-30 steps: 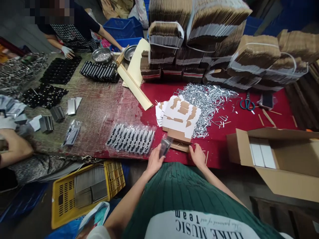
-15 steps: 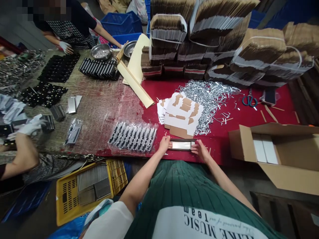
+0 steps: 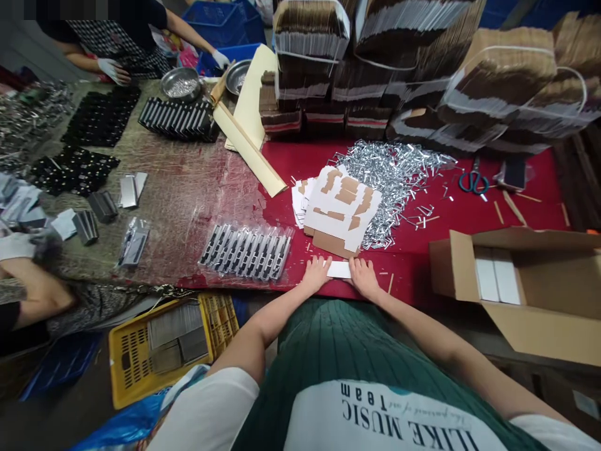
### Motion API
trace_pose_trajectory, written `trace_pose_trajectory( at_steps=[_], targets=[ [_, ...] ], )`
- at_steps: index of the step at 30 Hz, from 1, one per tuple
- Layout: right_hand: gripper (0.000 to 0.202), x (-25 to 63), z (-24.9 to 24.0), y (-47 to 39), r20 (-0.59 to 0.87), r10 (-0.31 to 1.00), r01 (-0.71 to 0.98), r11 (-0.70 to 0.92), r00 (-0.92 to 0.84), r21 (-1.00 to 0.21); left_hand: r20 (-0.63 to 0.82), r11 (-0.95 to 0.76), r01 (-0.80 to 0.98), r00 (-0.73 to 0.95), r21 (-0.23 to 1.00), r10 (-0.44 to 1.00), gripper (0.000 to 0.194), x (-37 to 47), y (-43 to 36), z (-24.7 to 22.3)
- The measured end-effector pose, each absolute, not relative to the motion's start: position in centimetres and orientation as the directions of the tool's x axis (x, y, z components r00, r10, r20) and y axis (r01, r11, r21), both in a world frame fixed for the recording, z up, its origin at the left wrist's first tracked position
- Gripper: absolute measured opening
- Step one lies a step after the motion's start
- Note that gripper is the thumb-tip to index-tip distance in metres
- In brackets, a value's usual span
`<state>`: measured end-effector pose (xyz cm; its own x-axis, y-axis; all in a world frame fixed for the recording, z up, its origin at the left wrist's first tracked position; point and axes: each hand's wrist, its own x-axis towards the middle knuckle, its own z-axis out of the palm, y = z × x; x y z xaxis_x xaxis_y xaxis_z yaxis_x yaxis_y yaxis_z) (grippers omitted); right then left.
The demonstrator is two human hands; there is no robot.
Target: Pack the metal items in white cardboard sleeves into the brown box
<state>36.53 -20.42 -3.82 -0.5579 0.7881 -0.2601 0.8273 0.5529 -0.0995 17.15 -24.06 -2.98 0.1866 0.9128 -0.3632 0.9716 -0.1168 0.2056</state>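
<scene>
A slim white cardboard box lies near the front edge of the red-covered table, its plain white top facing up. My left hand grips its left end and my right hand grips its right end, fingers bent over the top. What the box contains is hidden. Just beyond it lie flat white-and-brown cardboard blanks, overlapping a heap of small bent metal pieces. Left of my hands is a row of plastic-wrapped metal-and-black parts.
An open carton holding white boxes stands at right. Scissors lie behind it. Bundled cardboard stacks line the back. Co-workers' gloved hands are at left; a yellow crate sits below the table.
The box was open with a silvery item showing inside; now it is shut with a white top. My hands have moved closer together over it. The view has shifted slightly.
</scene>
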Motion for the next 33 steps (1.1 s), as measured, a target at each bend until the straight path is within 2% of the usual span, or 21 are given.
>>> trace_pose_trajectory(
  at_steps=[5, 11, 15, 18, 20, 22, 24, 26, 27, 29, 31, 33],
  targets=[
    [0.067, 38.3, -3.8, -18.7, -0.307, 0.602, 0.675, 0.676, -0.737, -0.296, -0.392, -0.224, 0.938, 0.317, 0.266, 0.863, 0.067, 16.3, -23.8, -3.0],
    [0.066, 38.7, -4.3, -19.6, -0.304, 0.642, 0.709, 0.66, -0.703, -0.247, -0.363, -0.237, 0.935, 0.324, 0.264, 0.874, 0.074, 16.8, -24.7, -3.0],
    [0.062, 36.6, -4.2, -20.1, -0.25, 0.671, 0.716, 0.64, -0.698, -0.279, -0.363, -0.237, 0.947, 0.303, 0.215, 0.881, 0.066, 17.3, -25.0, -3.2],
    [0.053, 33.5, -2.8, -19.8, -0.302, 0.725, 0.782, 0.529, -0.619, -0.33, -0.384, -0.2, 0.946, 0.288, 0.255, 0.877, 0.067, 17.1, -24.4, -2.8],
    [0.044, 32.8, -0.9, -19.3, -0.396, 0.708, 0.801, 0.424, -0.585, -0.423, -0.416, -0.142, 0.916, 0.304, 0.376, 0.857, 0.063, 16.1, -23.0, -2.2],
    [0.039, 34.9, 2.1, -18.7, -0.458, 0.672, 0.779, 0.298, -0.581, -0.551, -0.381, -0.023, 0.852, 0.258, 0.523, 0.888, 0.052, 14.3, -20.8, -1.3],
    [0.039, 40.2, 5.7, -18.3, -0.459, 0.703, 0.745, 0.152, -0.544, -0.65, -0.251, 0.118, 0.766, 0.057, 0.631, 0.966, 0.046, 12.2, -17.7, -0.5],
    [0.041, 48.1, 9.9, -18.1, -0.431, 0.805, 0.729, 0.003, -0.408, -0.684, -0.153, 0.203, 0.73, -0.135, 0.653, 0.979, 0.047, 10.3, -14.6, 0.0],
    [0.042, 52.6, 11.8, -18.0, -0.414, 0.87, 0.732, -0.095, -0.268, -0.674, -0.112, 0.248, 0.741, -0.229, 0.624, 0.967, 0.049, 9.7, -13.3, 0.2],
    [0.049, 61.3, 14.6, -17.2, -0.39, 0.919, 0.786, -0.279, 0.053, -0.552, -0.049, 0.322, 0.779, -0.353, 0.538, 0.934, 0.054, 9.2, -11.4, 0.4],
    [0.056, 68.5, 15.1, -15.6, -0.388, 0.862, 0.835, -0.456, 0.327, -0.31, -0.02, 0.376, 0.802, -0.415, 0.464, 0.909, 0.059, 9.8, -10.4, 0.5],
    [0.061, 73.1, 13.0, -13.7, -0.327, 0.809, 0.85, -0.525, 0.489, -0.027, -0.033, 0.421, 0.802, -0.451, 0.423, 0.892, 0.063, 10.7, -9.7, 0.4]
  ],
)
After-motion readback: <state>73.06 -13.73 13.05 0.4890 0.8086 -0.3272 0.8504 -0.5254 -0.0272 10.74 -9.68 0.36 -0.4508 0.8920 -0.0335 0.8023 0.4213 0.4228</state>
